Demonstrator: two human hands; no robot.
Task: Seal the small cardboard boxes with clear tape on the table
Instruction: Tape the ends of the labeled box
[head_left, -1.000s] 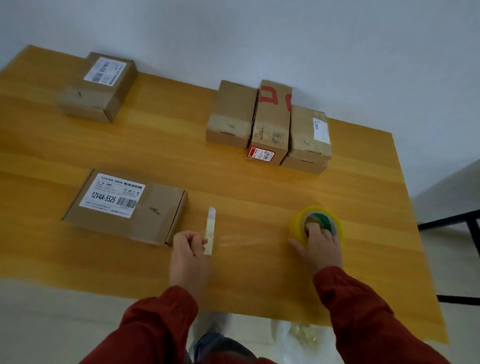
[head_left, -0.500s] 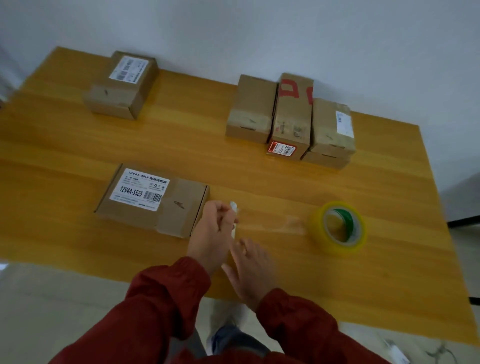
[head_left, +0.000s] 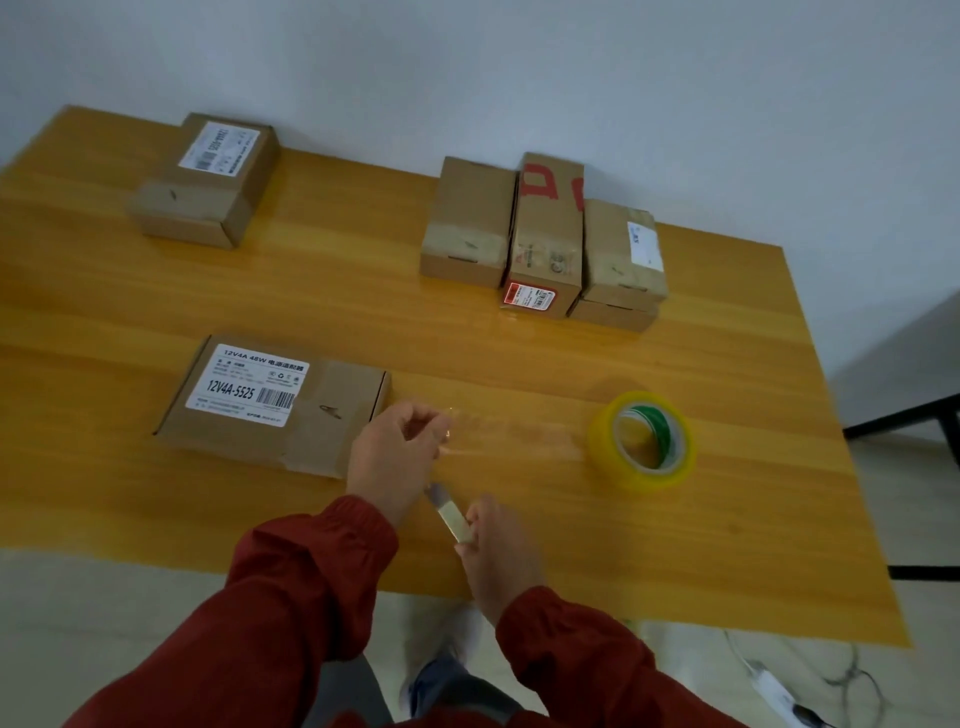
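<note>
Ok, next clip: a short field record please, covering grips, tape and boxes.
tape roll: on table, right of both grips
left grip: pinches clear tape strip drawn from tape roll
right grip: holds what looks like a small cutter
labelled flat box: beside left grip
far-left box: alone at back
box cluster: back, centre-right

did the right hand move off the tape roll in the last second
Yes. The right hand has left the tape roll and is now left of it, nearer the table's front edge, gripping a small cutter.
</note>
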